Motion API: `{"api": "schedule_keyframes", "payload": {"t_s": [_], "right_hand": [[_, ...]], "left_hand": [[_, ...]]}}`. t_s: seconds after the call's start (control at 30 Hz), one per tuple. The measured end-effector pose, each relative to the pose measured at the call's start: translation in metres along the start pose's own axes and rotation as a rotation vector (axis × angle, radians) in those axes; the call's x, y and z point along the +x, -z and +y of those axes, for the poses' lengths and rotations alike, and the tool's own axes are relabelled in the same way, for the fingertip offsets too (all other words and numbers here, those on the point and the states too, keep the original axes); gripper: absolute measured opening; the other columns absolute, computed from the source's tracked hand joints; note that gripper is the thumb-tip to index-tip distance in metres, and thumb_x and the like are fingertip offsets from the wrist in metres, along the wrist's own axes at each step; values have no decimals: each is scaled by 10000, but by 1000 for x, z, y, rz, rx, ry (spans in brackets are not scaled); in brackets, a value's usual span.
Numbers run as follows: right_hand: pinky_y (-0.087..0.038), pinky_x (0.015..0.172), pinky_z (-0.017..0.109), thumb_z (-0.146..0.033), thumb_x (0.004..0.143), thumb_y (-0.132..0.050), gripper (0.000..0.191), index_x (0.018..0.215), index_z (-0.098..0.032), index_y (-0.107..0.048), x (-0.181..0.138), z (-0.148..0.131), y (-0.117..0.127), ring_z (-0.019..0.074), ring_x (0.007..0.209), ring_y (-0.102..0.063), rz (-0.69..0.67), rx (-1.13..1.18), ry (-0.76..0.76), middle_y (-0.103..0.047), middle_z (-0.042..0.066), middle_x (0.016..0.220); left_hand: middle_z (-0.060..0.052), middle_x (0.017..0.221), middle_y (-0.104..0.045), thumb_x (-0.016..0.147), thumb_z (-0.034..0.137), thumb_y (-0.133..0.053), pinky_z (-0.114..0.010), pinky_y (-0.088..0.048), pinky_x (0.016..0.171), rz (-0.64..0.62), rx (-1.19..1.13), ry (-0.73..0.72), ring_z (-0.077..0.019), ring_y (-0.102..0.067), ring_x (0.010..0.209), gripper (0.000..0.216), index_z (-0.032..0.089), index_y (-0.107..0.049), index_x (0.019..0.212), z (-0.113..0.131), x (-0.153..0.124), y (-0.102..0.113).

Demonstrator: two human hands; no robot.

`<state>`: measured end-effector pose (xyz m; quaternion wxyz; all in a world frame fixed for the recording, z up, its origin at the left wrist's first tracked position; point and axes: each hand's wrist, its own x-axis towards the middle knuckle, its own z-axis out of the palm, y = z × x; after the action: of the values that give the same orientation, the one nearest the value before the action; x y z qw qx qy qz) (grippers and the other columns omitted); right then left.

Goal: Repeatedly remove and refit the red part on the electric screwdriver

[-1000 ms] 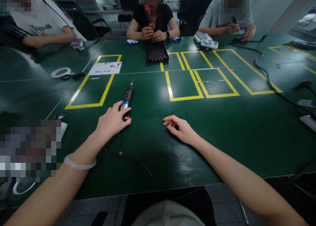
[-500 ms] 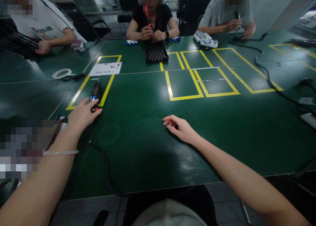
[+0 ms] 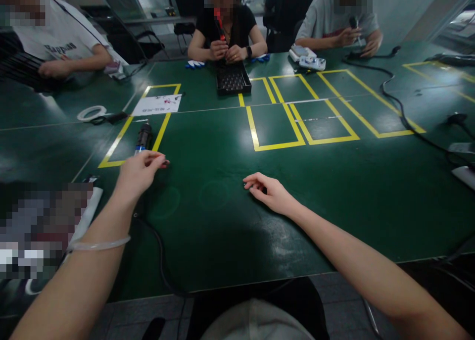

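Observation:
My left hand (image 3: 139,174) is just in front of a dark electric screwdriver (image 3: 144,136) with a blue band, which lies inside a yellow tape outline; the hand hides its near end. The thumb and fingers are pinched together, and something small and dark reddish shows at their tips, too small to name. A black cord (image 3: 160,251) runs from under the left wrist toward the table's near edge. My right hand (image 3: 269,191) is over the green table (image 3: 222,231) at the middle, fingers loosely curled and apart, holding nothing.
A white paper (image 3: 158,104) and a roll of white tape (image 3: 92,113) lie beyond my left hand. Across the table, one person holds a red tool (image 3: 218,23) above a black tray (image 3: 233,85). Two more people sit at the sides. Yellow tape outlines (image 3: 278,146) mark the tabletop. A cable (image 3: 395,102) crosses the right.
My left hand has moved right and slightly toward me, off the screwdriver's side, and its spread fingers have closed into a pinch. My right hand has stayed in place.

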<state>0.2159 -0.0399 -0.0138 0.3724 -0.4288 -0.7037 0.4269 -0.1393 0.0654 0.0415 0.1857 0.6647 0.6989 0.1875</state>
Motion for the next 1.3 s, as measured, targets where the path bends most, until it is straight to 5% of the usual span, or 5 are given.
{"api": "schedule_keyframes", "payload": {"t_s": [0.1, 0.33, 0.83, 1.17, 1.3], "right_hand": [[-486, 718, 277, -169, 895, -529, 257, 1142, -185, -598, 0, 1, 1, 138, 798, -610, 11, 45, -22, -692, 62, 1021], [-501, 713, 280, -294, 921, -562, 203, 1065, -167, -628, 1, 6, 0, 138, 769, -631, -8, 249, -94, -710, 57, 926], [-423, 584, 223, -318, 792, -738, 241, 900, -170, -581, 2, 4, -5, 85, 619, -530, -33, 389, -170, -580, -34, 716], [-419, 578, 229, -233, 800, -661, 214, 979, -157, -572, 3, 1, -2, 81, 607, -538, -26, 344, -156, -610, -6, 793], [-404, 561, 227, -230, 809, -649, 225, 1012, -146, -599, 3, 1, -1, 82, 582, -523, -45, 302, -162, -608, -12, 752]], "left_hand": [[-110, 1107, -696, 898, 483, -558, -306, -513, 799, -339, -424, -81, -193, -660, 939, 487, 124, -619, 1222, 43, -21, -24], [-92, 1041, -718, 826, 354, -693, -307, -516, 824, -656, -650, -232, -189, -679, 952, 387, 132, -597, 1129, 107, -68, -68], [-47, 1042, -668, 968, 317, -514, -301, -479, 858, -416, -109, -787, -169, -623, 949, 245, 191, -643, 1133, 115, -88, -76], [-214, 1515, -370, 909, 478, -522, -534, -325, 1103, 99, 437, -233, -396, -367, 1376, 667, 107, -427, 1455, 4, -1, -18], [-275, 1498, -339, 850, 488, -585, -571, -408, 987, 49, 562, 38, -452, -396, 1310, 797, 54, -333, 1469, -52, 22, 8]]}}
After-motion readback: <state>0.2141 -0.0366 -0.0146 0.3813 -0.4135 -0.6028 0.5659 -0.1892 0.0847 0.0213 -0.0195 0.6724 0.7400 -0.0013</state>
